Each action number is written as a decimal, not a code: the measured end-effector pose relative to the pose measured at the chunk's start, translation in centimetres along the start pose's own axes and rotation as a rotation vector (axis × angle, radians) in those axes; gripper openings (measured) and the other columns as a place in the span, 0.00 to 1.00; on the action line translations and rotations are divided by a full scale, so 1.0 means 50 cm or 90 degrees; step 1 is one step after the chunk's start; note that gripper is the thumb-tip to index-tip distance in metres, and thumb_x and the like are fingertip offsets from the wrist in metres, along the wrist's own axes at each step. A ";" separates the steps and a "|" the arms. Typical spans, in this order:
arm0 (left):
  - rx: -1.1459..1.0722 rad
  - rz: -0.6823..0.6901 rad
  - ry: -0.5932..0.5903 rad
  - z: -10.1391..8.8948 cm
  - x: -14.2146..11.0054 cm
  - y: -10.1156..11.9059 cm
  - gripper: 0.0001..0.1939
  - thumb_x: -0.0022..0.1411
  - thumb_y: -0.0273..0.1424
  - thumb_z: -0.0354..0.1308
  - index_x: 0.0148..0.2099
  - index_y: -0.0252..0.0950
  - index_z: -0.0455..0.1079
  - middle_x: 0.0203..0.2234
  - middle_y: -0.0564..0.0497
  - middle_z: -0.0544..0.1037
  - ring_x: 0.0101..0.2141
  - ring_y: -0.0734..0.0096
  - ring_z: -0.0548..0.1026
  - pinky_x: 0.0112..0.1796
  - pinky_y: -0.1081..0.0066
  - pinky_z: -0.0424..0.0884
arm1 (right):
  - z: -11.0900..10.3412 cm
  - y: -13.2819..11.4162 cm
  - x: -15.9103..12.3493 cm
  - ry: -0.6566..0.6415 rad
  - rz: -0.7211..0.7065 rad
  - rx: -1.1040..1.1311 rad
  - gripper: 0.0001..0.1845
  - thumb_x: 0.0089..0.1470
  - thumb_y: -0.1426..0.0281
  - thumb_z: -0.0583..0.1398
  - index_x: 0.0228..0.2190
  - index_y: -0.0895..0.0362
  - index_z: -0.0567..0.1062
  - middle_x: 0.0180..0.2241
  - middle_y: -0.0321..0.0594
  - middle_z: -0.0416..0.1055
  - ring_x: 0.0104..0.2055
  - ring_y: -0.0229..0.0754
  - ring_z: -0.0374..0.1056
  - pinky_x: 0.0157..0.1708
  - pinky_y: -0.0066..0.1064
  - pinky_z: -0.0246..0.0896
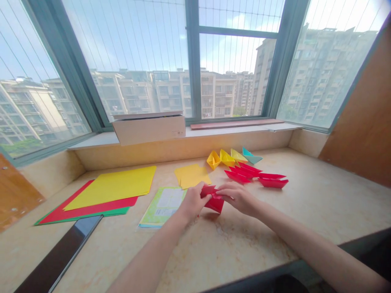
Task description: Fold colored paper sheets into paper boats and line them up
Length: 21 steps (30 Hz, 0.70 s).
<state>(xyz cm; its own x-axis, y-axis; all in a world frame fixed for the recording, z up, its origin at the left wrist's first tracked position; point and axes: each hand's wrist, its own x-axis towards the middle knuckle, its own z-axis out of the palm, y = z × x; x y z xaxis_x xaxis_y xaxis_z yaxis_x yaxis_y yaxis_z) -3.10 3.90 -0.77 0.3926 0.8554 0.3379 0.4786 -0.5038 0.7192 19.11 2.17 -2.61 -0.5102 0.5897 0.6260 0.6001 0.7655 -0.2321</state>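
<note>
White box (pixel 149 131) on a window ledge (pixel 93 141), black-screened device (pixel 59 256) at near left, apartment blocks (pixel 169 91) beyond the grey-framed window (pixel 193 61)

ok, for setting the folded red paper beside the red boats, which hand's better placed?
Right, I'd say: the right hand is on the folded red paper and nearer the red boats. The left hand holds the paper too, but sits farther off, by the green packet.

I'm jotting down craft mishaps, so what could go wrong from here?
The red paper, pinched by the left hand and touched by the right hand, might tear or crease crookedly if pulled unevenly. The right hand could also knock the nearest red boat, just beyond it. The small yellow sheets near the left hand might get nudged.
</note>
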 end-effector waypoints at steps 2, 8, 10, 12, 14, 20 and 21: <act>0.004 0.004 0.010 -0.001 0.001 -0.001 0.06 0.56 0.27 0.59 0.39 0.37 0.71 0.30 0.52 0.80 0.32 0.65 0.77 0.34 0.71 0.68 | 0.005 -0.002 0.009 0.025 0.030 -0.003 0.10 0.62 0.70 0.59 0.42 0.53 0.79 0.46 0.44 0.77 0.46 0.46 0.73 0.45 0.39 0.69; -0.010 -0.009 0.049 -0.005 0.003 0.001 0.04 0.59 0.30 0.58 0.38 0.37 0.70 0.29 0.52 0.79 0.31 0.66 0.77 0.32 0.71 0.67 | -0.008 -0.022 0.071 0.027 0.085 0.017 0.09 0.60 0.74 0.59 0.35 0.53 0.80 0.37 0.40 0.79 0.38 0.43 0.74 0.40 0.35 0.69; -0.016 -0.021 0.078 -0.007 0.004 0.001 0.06 0.58 0.31 0.59 0.40 0.37 0.69 0.29 0.52 0.79 0.32 0.65 0.77 0.33 0.71 0.67 | -0.009 -0.025 0.089 0.031 0.088 0.019 0.08 0.59 0.74 0.60 0.33 0.53 0.80 0.36 0.40 0.78 0.38 0.44 0.73 0.40 0.35 0.68; -0.034 -0.032 0.102 -0.009 0.005 -0.001 0.09 0.57 0.32 0.60 0.41 0.37 0.69 0.30 0.51 0.79 0.33 0.64 0.77 0.34 0.70 0.68 | -0.002 -0.026 0.099 0.057 0.101 0.044 0.08 0.59 0.75 0.60 0.34 0.53 0.80 0.35 0.40 0.78 0.38 0.44 0.73 0.40 0.36 0.68; -0.063 -0.041 0.111 -0.009 0.006 -0.001 0.11 0.57 0.34 0.62 0.42 0.36 0.69 0.31 0.51 0.79 0.33 0.64 0.76 0.34 0.69 0.68 | 0.008 -0.026 0.102 0.103 0.125 0.090 0.08 0.58 0.75 0.60 0.36 0.53 0.80 0.35 0.40 0.78 0.38 0.44 0.73 0.40 0.36 0.68; -0.245 -0.073 0.072 0.000 0.001 0.021 0.16 0.58 0.38 0.63 0.44 0.34 0.68 0.34 0.49 0.79 0.35 0.64 0.76 0.36 0.68 0.72 | 0.026 -0.026 0.082 0.216 0.184 0.180 0.09 0.58 0.72 0.60 0.40 0.54 0.79 0.37 0.41 0.78 0.37 0.45 0.74 0.39 0.37 0.70; -0.298 -0.075 0.056 0.001 -0.001 0.026 0.17 0.59 0.39 0.62 0.45 0.34 0.68 0.36 0.48 0.79 0.36 0.64 0.77 0.37 0.68 0.72 | 0.026 -0.025 0.077 0.228 0.192 0.187 0.09 0.58 0.71 0.60 0.41 0.54 0.79 0.37 0.42 0.79 0.37 0.45 0.74 0.39 0.38 0.70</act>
<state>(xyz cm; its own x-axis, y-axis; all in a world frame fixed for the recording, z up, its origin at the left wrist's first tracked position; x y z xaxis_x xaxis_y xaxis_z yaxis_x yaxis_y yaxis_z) -2.43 3.20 0.12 0.2791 0.9206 0.2732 0.1032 -0.3116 0.9446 15.60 3.79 -0.88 -0.0703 0.7093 0.7014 0.4643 0.6456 -0.6063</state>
